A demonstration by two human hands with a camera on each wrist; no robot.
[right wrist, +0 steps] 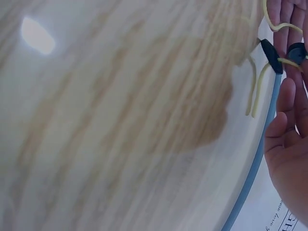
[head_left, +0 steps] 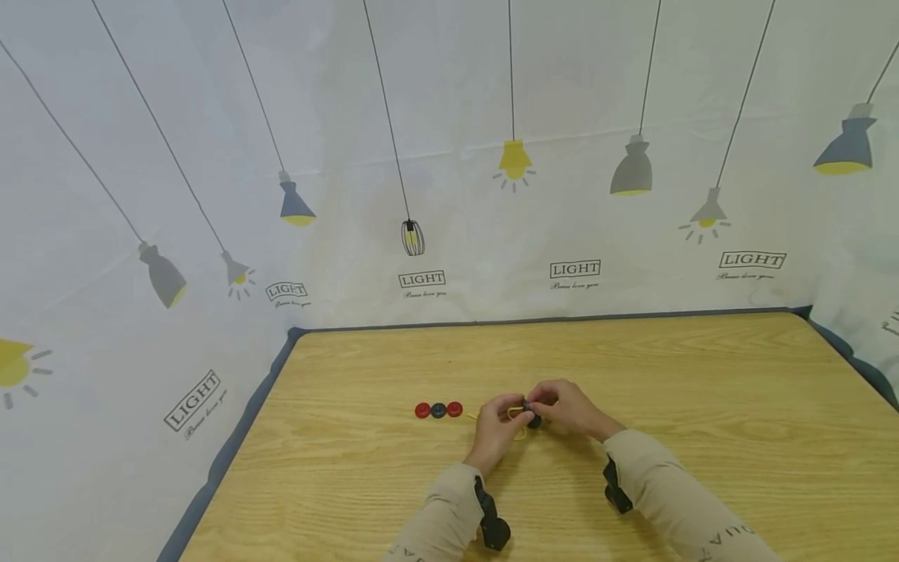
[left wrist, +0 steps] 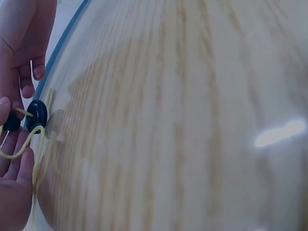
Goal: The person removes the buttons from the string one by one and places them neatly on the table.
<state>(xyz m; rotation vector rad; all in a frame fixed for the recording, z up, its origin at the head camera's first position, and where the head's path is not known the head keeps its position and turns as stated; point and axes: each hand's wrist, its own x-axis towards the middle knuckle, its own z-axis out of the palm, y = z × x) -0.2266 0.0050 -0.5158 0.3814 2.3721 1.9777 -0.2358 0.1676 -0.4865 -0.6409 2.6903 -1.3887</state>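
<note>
In the head view, both hands met just below the middle of the frame over the pale wooden tabletop (head_left: 632,375). The left hand (head_left: 495,429) and the right hand (head_left: 572,407) pinched a thin yellow cord (head_left: 515,410) with a small dark round button (head_left: 534,421) between their fingertips. Left of them, near the centre, three small round buttons lay touching in a row: a red button (head_left: 422,410), a dark blue button (head_left: 438,410) and another red button (head_left: 454,409). Only this view showed that row, the beige sleeves and the white backdrop printed with lamps.

The left wrist view caught the work at its left edge. The dark round button (left wrist: 36,115) stood on edge with the yellow cord (left wrist: 21,147) looped through it, and a second dark button (left wrist: 10,122) sat half hidden behind the left hand's fingers (left wrist: 14,187). The right hand's fingers (left wrist: 24,43) were cut off by the frame's upper left.

The right wrist view showed the same pieces at its upper right: the button (right wrist: 271,56) edge-on, the second dark one (right wrist: 297,50) partly covered, and cord ends (right wrist: 255,91) hanging. Both hands were cropped there, so their grip was hard to make out.
</note>
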